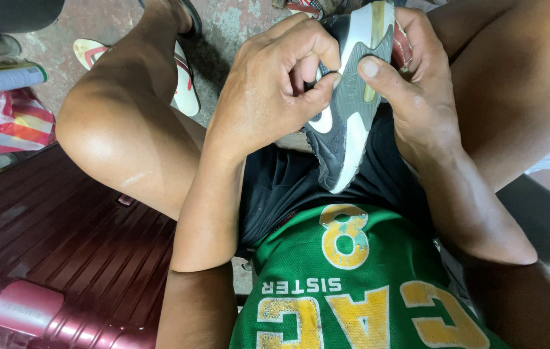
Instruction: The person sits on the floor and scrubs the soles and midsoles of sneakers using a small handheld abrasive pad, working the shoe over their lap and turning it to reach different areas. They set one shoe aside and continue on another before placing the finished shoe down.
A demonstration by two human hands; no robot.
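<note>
The person is gripping a grey and white sneaker over the lap, sole up. The left hand is pinching the sole edge, and the right hand is clamping its far side, thumb pressing. Probably best pressing evenly along that edge. A maroon suitcase is sitting beside the left knee.

Between fingers: sneaker fills the gap.
Left of fingers: raised knee, maroon suitcase block.
Beyond fingers: open floor.
</note>
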